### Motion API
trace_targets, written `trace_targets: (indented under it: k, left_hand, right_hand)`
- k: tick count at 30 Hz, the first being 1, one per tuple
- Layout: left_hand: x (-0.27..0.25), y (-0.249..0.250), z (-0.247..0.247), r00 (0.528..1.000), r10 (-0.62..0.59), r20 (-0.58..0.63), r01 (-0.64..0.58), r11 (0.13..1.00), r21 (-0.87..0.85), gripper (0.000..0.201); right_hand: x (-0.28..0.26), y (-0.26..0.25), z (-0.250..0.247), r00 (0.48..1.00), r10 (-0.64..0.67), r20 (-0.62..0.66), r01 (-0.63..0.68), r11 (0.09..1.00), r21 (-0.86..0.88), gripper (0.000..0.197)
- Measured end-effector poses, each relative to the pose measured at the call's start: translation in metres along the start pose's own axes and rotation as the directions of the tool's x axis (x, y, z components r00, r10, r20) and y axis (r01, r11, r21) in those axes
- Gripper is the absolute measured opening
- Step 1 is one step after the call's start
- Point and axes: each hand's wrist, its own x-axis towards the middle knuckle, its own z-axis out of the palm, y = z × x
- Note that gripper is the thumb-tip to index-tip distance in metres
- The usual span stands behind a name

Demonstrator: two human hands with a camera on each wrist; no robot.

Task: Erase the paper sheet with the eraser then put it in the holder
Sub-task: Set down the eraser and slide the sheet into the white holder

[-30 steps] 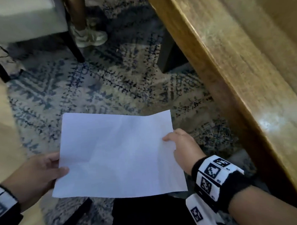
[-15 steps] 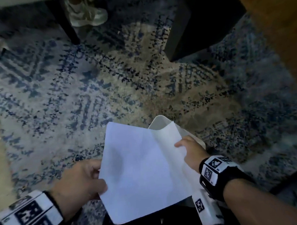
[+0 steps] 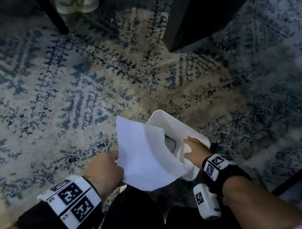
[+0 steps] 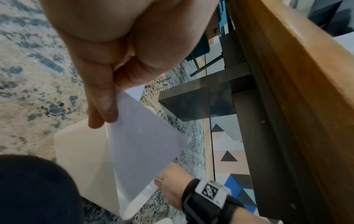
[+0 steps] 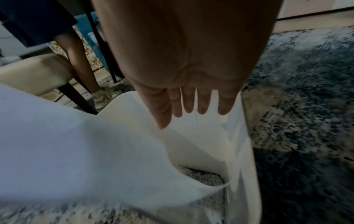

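1. Left hand (image 3: 104, 168) pinches the paper (image 3: 146, 157) at its left edge; the left wrist view shows thumb and fingers (image 4: 103, 106) clamped on it.
2. Right hand (image 3: 195, 149) is flat, holding nothing; the right wrist view shows straight, spread fingers (image 5: 189, 103) over the holder (image 3: 176, 125).
3. Paper curls, its right side dipping into the white holder on the rug (image 3: 73, 94).
4. Only the left wrist view catches the wooden table edge (image 4: 298, 84). A dark furniture leg (image 3: 185, 22) stands beyond the holder.
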Motion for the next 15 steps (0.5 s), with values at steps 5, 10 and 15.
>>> trace_targets:
  k: [5, 10, 15]
  left_hand:
    - [0.001, 0.007, 0.01, 1.0, -0.023, 0.0, 0.023, 0.999, -0.044, 0.049]
    - [0.001, 0.02, 0.025, 1.0, 0.0, -0.024, -0.004, 0.991, -0.136, 0.04]
    - [-0.002, 0.023, 0.024, 0.999, -0.024, 0.024, 0.027, 0.99, -0.14, 0.038]
  right_hand:
    - [-0.031, -0.021, 0.006, 0.982, -0.19, 0.01, 0.179, 0.941, 0.288, 0.058]
    - [-0.063, -0.075, 0.049, 0.851, -0.52, 0.075, 0.422, 0.761, 0.493, 0.051]
    - [-0.018, -0.024, 0.046, 0.995, 0.053, 0.083, -0.061, 0.994, 0.091, 0.06]
